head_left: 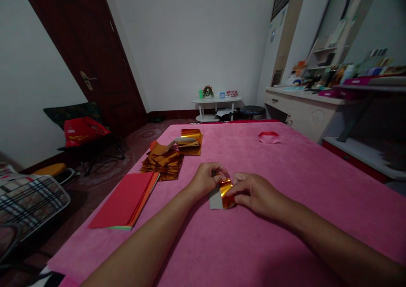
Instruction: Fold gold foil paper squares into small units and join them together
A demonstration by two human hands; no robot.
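Observation:
Near the middle of the pink cloth, both hands work on one small sheet of gold foil paper (226, 189), whose dull greyish back shows on the left part. My left hand (207, 179) pinches its upper edge between thumb and fingers. At its right edge, my right hand (250, 191) has thumb and fingers closed on the shiny folded part. Beyond my left forearm lies a loose stack of gold foil sheets (163, 164), with another gold bundle (192, 145) behind it. A stack of coloured paper (123, 200), red on top, lies closer to me.
The pink cloth (311, 202) covers the table. A folded red and pink paper piece (269, 137) sits at the far right. Beyond stand a low white table (217, 100), a dark stool (253, 110), a cluttered dresser (304, 94) and, leftward, a chair holding a red bag (84, 131).

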